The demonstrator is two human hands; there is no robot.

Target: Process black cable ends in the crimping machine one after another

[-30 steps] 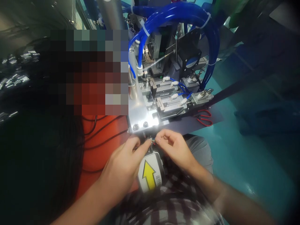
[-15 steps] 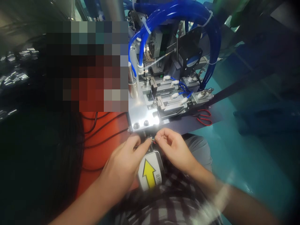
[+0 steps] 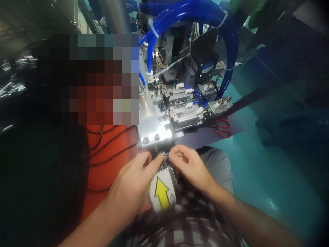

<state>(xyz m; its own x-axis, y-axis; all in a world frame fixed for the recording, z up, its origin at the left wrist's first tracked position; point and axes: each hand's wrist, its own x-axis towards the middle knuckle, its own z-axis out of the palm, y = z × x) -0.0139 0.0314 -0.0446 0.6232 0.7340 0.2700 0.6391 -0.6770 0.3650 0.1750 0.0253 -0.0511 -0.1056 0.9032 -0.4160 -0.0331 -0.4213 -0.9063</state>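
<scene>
Very little moves on my feed since half a second ago: the view slides slightly left, and the right hand [image 3: 187,162] sits a touch farther from the bolted metal plate [image 3: 151,131], so the thin wires [image 3: 167,154] show more plainly in the gap. From where I watch, those wires lie just off the plate's near edge, between the two hands. The left hand [image 3: 137,171] has its thumb stretched along them, apparently pinching one end, though the finger underneath is hidden from me; the right hand's fingertips are pressed together on the other end, but I cannot tell which strands they grip. I judge the main risk to be a strand slipping or bending, since these wires look hair-thin and a sideways tug from either side could pull them apart. Glare off the plate could also make me misread their colours, which seem pale, bluish and red. The plate is smooth, bright metal with round bolt heads. Nearer the wearer than the plate stands a white-faced box [image 3: 170,183] with rounded corners and a flat yellow arrow. Glossy blue tubes [image 3: 231,51] arch beyond the plate, supple and tied in bundles; to its right, a tool with looped red handles [image 3: 222,129] rests on a dark, matte surface [image 3: 196,139].
</scene>
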